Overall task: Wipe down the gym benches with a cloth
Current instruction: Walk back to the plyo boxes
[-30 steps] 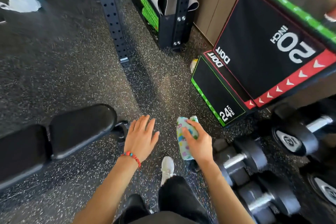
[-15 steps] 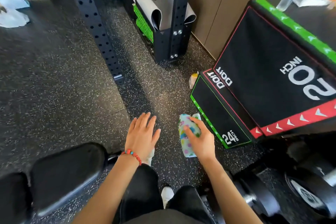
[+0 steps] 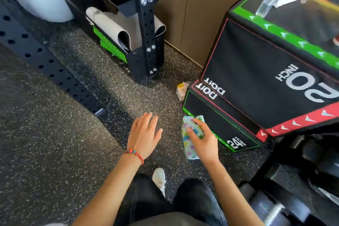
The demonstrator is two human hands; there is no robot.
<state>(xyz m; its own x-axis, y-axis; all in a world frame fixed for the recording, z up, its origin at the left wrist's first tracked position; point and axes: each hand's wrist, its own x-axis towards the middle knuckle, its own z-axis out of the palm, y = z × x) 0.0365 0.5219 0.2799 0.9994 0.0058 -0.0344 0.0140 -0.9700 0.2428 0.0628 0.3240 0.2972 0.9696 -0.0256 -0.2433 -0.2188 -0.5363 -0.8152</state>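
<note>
From the head camera, the right hand (image 3: pixel 204 142) grips one folded white cloth with a bright multicoloured print (image 3: pixel 189 138) — fingers curled over its upper half, its lower end hanging free below the thumb side, above the black speckled rubber floor (image 3: pixel 55 134). The left hand (image 3: pixel 144 135) hovers just beside it, fingers straight and together, holding nothing; one red beaded bracelet (image 3: pixel 134 153) circles its wrist. Two black padded jump boxes with green and red trim sit at the right — the low one marked 24 (image 3: pixel 218 121) near the cloth, the tall one marked 20 (image 3: pixel 266 71) behind it. One white shoe (image 3: pixel 159 178) shows between the arms. No bench is in view.
</note>
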